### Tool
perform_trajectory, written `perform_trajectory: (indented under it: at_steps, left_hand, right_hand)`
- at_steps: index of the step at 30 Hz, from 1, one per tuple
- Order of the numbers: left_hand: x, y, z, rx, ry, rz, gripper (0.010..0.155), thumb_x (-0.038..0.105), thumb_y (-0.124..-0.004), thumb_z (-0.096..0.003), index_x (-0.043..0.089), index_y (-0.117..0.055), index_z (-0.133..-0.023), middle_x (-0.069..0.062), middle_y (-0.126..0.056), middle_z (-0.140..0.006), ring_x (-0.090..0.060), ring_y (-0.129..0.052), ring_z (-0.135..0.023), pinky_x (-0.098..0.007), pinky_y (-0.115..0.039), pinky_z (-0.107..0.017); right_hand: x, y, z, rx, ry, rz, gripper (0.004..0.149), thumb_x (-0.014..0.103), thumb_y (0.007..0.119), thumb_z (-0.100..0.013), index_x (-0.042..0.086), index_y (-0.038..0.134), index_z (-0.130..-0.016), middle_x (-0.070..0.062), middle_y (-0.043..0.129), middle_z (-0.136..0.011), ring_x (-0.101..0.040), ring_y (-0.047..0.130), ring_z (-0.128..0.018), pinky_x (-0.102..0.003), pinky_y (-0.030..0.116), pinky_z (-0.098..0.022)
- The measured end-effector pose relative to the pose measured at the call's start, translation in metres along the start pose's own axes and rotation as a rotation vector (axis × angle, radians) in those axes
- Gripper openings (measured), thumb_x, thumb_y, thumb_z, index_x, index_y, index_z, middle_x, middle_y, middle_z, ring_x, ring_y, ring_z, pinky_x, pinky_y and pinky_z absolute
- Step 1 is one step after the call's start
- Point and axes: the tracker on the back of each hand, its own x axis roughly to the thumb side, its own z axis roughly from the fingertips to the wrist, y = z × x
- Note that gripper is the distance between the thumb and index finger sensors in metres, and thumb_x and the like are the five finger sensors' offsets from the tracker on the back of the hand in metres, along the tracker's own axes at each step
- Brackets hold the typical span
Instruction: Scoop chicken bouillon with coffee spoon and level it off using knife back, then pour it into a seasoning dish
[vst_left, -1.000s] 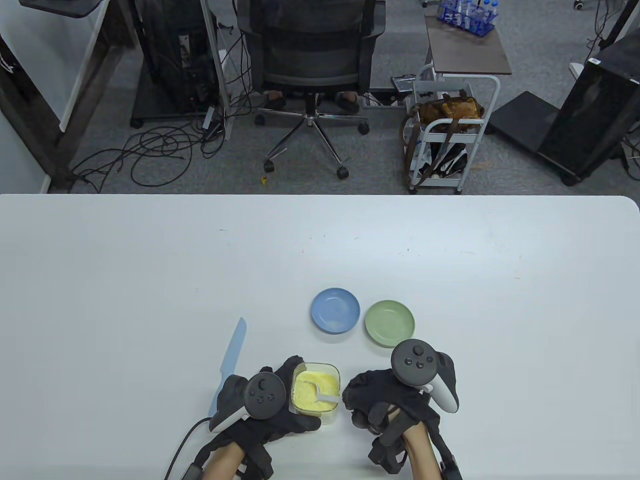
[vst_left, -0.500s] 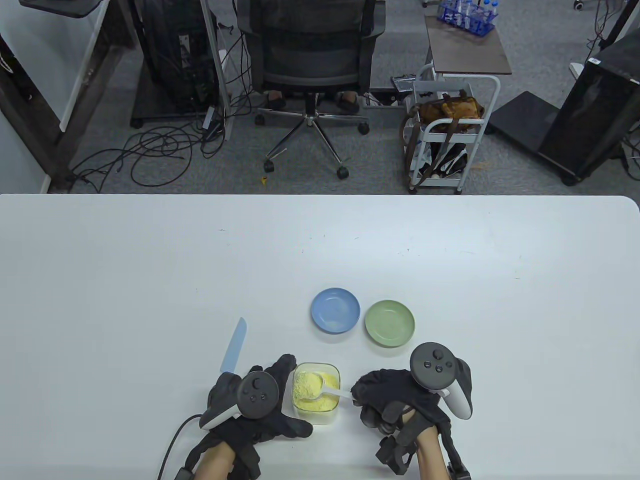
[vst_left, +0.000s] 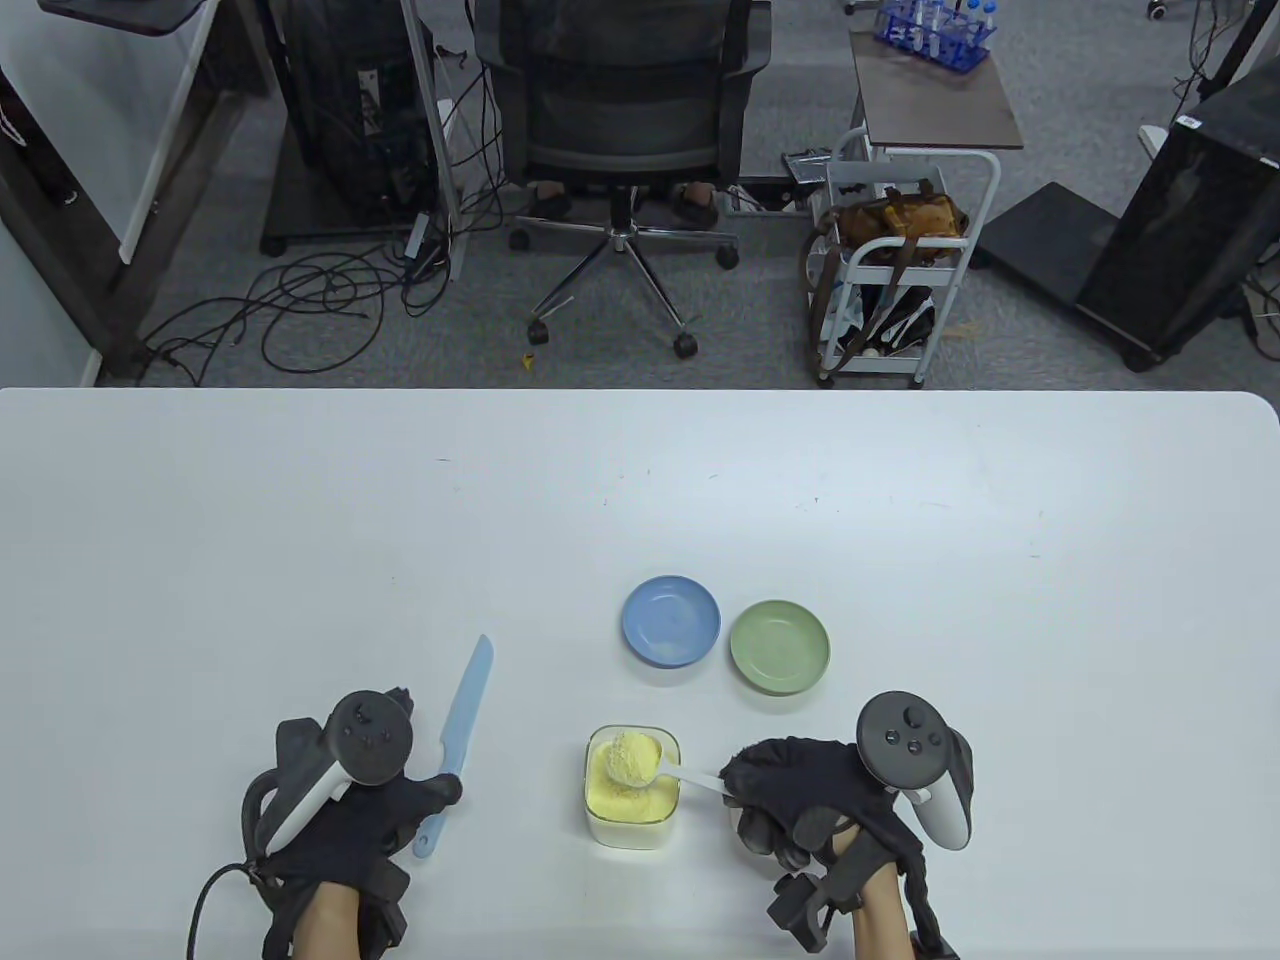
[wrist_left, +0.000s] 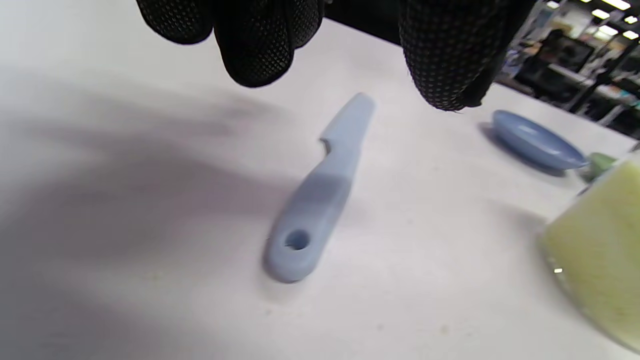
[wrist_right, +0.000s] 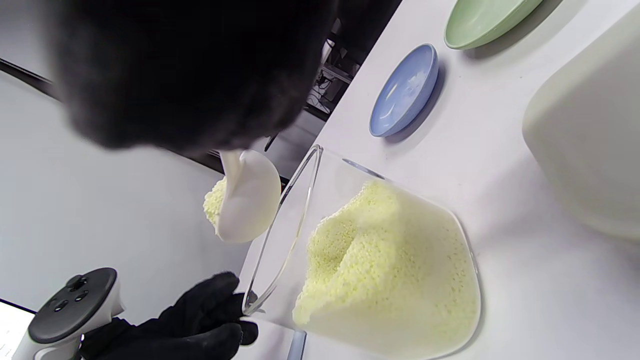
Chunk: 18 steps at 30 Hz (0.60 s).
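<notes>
My right hand (vst_left: 765, 800) pinches the handle of a white coffee spoon (vst_left: 640, 762). The spoon's bowl is heaped with yellow bouillon and hangs just above the clear container (vst_left: 632, 815) of bouillon (wrist_right: 390, 280); its underside (wrist_right: 250, 200) shows beside the container's rim. A light blue knife (vst_left: 462, 735) lies flat on the table left of the container. My left hand (vst_left: 400, 800) hovers at its handle (wrist_left: 305, 225), with the fingers (wrist_left: 260, 50) loose above it and gripping nothing. The blue dish (vst_left: 670, 620) and the green dish (vst_left: 779, 646) sit beyond the container.
The white table (vst_left: 900, 520) stretches wide behind and to both sides of the dishes. Past its far edge stand an office chair (vst_left: 625, 110), a white cart (vst_left: 900, 260) and floor cables.
My left hand has let go of the container and moved left to the knife handle. My right hand has lifted the spoon, heaped with bouillon, out of the powder.
</notes>
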Motion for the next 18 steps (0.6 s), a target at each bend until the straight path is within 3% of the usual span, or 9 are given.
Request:
perform_trajectory:
  at_steps: [5, 9, 18]
  left_hand:
    - [0.011, -0.017, -0.012, -0.032, 0.097, -0.097, 0.091, 0.053, -0.088, -0.0393, 0.01, -0.046, -0.106, -0.018, -0.074, -0.099, -0.026, -0.091, -0.077, -0.049, -0.068, -0.063]
    - [0.013, -0.027, -0.019, -0.077, 0.193, -0.192, 0.088, 0.055, -0.085, -0.0398, 0.009, -0.048, -0.105, -0.015, -0.076, -0.096, -0.023, -0.093, -0.072, -0.047, -0.07, -0.061]
    - [0.018, -0.034, -0.023, 0.004, 0.231, -0.234, 0.074, 0.055, -0.087, -0.0361, 0.013, -0.068, -0.093, -0.009, -0.091, -0.071, -0.013, -0.1, -0.047, -0.04, -0.079, -0.048]
  right_hand:
    - [0.0, 0.001, 0.0, 0.008, 0.005, 0.001, 0.034, 0.028, 0.08, -0.042, -0.002, 0.087, -0.057, -0.011, 0.096, -0.017, 0.01, 0.086, 0.014, -0.024, 0.085, 0.005]
    - [0.0, 0.001, 0.0, 0.01, 0.002, 0.005, 0.034, 0.028, 0.08, -0.042, -0.002, 0.087, -0.057, -0.011, 0.096, -0.018, 0.01, 0.086, 0.014, -0.024, 0.085, 0.005]
    - [0.0, 0.0, 0.001, 0.004, -0.012, 0.003, 0.034, 0.028, 0.08, -0.042, -0.002, 0.087, -0.057, -0.011, 0.096, -0.018, 0.01, 0.086, 0.013, -0.024, 0.084, 0.005]
